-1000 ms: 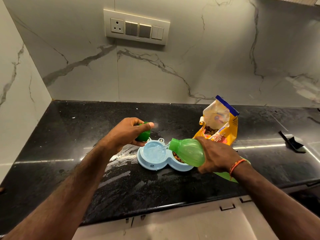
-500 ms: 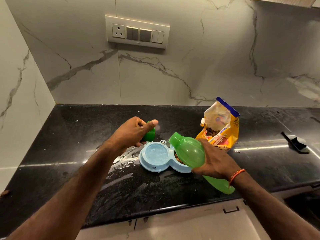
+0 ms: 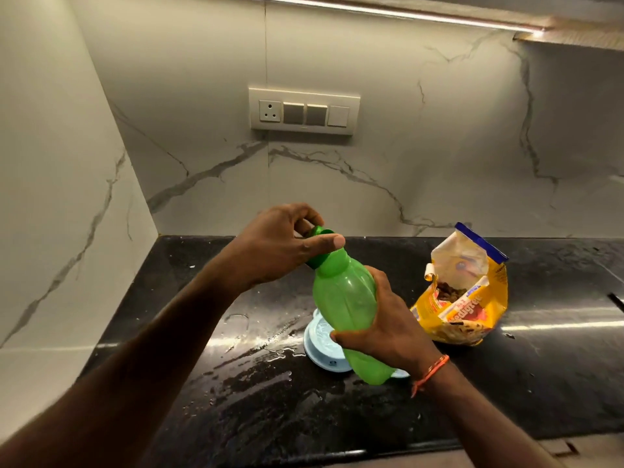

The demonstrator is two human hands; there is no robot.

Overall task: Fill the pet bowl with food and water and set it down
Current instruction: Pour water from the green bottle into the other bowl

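Gripping bottle (image 3: 344,298), right hand (image 3: 388,325) hovers over pet bowl (image 3: 319,346).

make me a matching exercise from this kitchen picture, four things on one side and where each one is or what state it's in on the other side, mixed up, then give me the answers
Things:
1. green bottle
2. dark green cap
3. blue pet bowl
4. yellow food bag

Places or states:
A. open at the top, standing on the black counter at the right
B. on the wet counter, partly hidden behind the bottle
C. at the bottle's mouth, under the left hand
D. held nearly upright in the right hand

Pairs: 1-D, 2-C, 3-B, 4-A
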